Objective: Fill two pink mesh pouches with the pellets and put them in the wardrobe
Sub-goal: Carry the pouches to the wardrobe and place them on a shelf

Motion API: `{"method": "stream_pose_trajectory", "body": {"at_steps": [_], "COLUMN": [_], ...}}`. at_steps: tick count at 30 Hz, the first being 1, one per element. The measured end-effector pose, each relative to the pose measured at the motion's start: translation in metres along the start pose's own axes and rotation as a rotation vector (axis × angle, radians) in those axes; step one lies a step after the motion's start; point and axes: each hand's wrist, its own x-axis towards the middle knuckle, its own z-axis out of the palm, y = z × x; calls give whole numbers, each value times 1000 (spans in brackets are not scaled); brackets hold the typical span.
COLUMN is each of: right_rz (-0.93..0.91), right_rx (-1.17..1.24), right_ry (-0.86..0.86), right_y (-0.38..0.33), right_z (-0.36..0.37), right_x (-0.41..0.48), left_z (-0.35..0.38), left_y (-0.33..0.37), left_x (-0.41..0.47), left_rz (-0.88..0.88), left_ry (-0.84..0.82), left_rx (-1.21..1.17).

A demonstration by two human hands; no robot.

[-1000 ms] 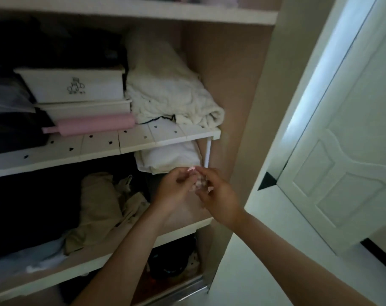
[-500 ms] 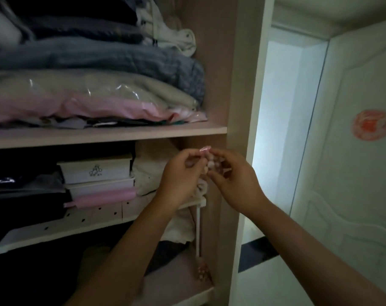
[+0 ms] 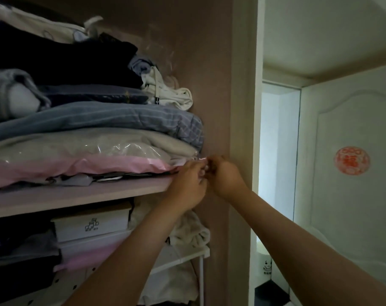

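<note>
Up against the wardrobe side wall, the upper shelf carries a tall stack of folded bedding, leaving a narrow gap at its end, likely the spot meant for the pouch. Both arms reach up. The left hand and right hand meet there, fingertips pinching what seems to be the pink mesh pouch, mostly hidden between them.

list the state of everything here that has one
pink mesh pouch, pinched between both grips at the right end of the shelf
left grip, curled on the pouch
right grip, curled on the pouch
wardrobe, open
room door, open
clothes stack, folded on the shelf
</note>
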Motion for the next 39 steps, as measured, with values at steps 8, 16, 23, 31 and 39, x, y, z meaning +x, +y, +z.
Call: {"method": "stream_pose_trajectory", "body": {"at_steps": [8,16,23,31,39], "right_rz": [20,-86,-97,83,-73], "right_rx": [-69,-108,-156,-130,-219], "right_ry": [-30,-24,-210,-369,-232], "right_y": [4,6,5,3,7], "right_z": [11,1,0,3,-7], "right_x": [12,-11,-9,25,-3], "left_z": [-4,4,4,-1,4], "left_y": [0,-20,-15,-15,-19], "left_x": [12,8,32,46,40], "left_rz": [14,160,42,-63,21], "left_ry": [-65,-199,-359,-441,-386], "left_rx": [128,246,344,329,396]}}
